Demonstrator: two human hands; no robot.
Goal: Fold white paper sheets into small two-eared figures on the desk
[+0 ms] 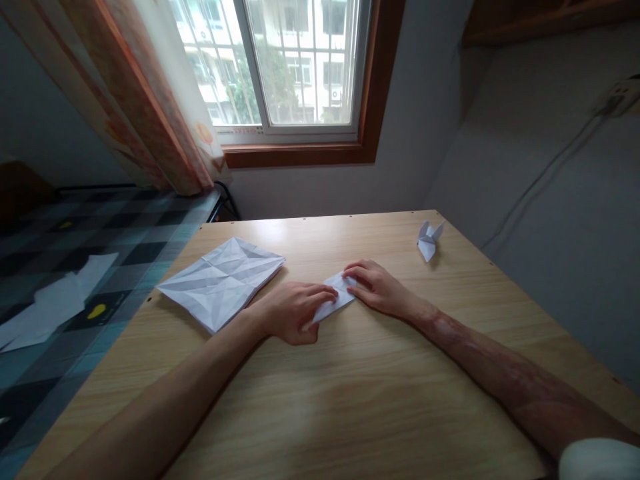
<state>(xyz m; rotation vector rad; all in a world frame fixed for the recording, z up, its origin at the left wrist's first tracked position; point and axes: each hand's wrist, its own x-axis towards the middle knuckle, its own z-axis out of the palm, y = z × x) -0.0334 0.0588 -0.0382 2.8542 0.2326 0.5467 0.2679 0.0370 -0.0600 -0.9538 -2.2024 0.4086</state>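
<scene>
Folded paper (343,297), white, angular, on wood-grain table (350,407)

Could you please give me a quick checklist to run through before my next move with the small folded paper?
1. Left hand in contact with the small folded paper: ok, fingers rest on it.
2. Right hand in contact: ok, fingertips are at its far right end.
3. Large creased paper apart from the small one: ok, it lies to the left.
4. Folded paper figure away from both hands: ok, near the table's far right corner.
5. Small paper's creases sharp: cannot tell, fingers cover part.
</scene>
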